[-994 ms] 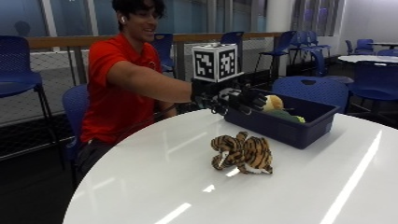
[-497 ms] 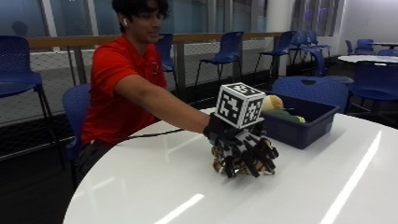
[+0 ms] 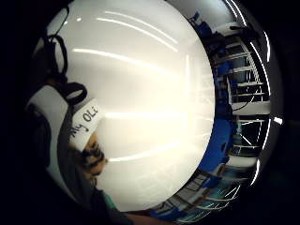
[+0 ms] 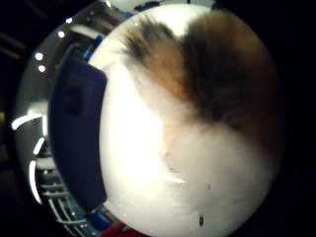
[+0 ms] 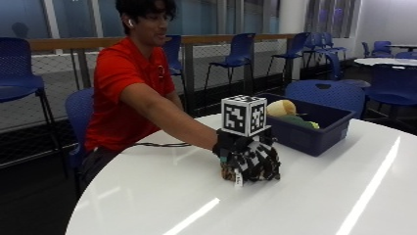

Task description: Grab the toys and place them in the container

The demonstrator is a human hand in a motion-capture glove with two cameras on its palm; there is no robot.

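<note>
Reaching across the table [image 5: 163, 196] with the right hand [image 5: 251, 159], gloved fingers [image 5: 261, 164] curling down over the tiger [image 5: 228, 172]; closing round it, by the look of the outside view, with only a scrap of striped fur showing beneath the glove; filling much of the thumb-side palm view with orange and dark fur [image 4: 207, 89], so sitting right against the palm; whether fully gripping yet, hard to be sure, but wrapping it rather than hovering.

Judging progress: partway through; lying already inside the bin [image 5: 306, 132], a yellowish toy [image 5: 281, 107] and something green [image 5: 301, 121] just beside it, both poking above the rim; resting on the tabletop just short of the bin, on the person's side, the tiger, not yet lifted; remaining, then, the lift, the short carry over the near wall and the drop; showing no other loose toy on the table near the bin in these views.

Standing dark blue and open-topped toward the far edge of the table, the bin; appearing also in the thumb-side view as a blue wall [image 4: 79, 133] beyond the fur.
</note>
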